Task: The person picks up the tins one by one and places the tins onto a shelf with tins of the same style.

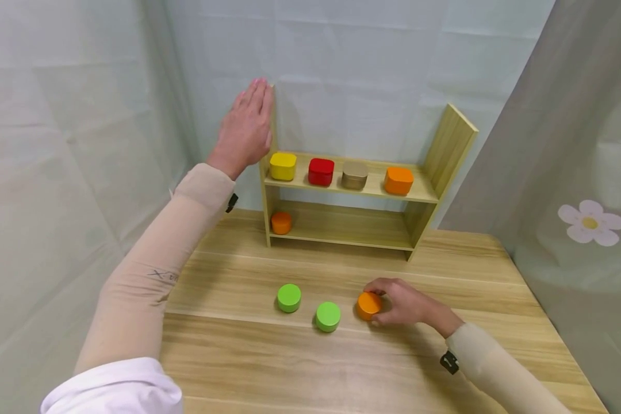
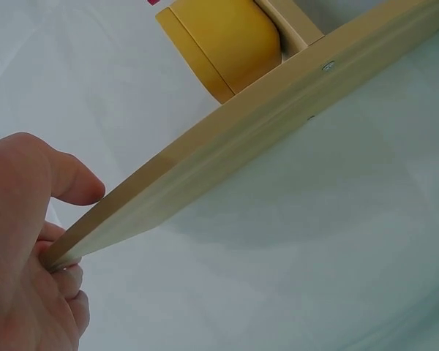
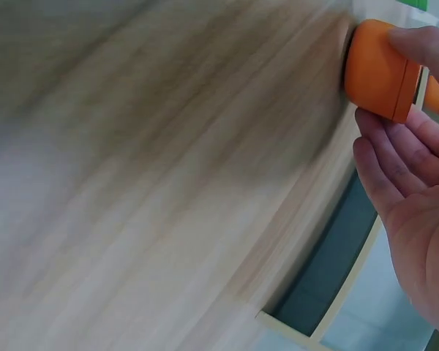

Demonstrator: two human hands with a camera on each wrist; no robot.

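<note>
Right hand (image 1: pixel 403 303) curled around orange round tin (image 1: pixel 368 305) on table (image 1: pixel 445 276), fingers clamped on its sides. Left hand (image 1: pixel 245 127) flat, fingers straight, pressing shelf (image 1: pixel 447 152) side panel.

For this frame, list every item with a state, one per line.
left hand: flat against shelf's left side panel
right hand: grips orange round tin on table
two green round tins: lidded, upright on table
upper shelf tins: four, lidded
orange tin on lower shelf: lidded, upright
</note>
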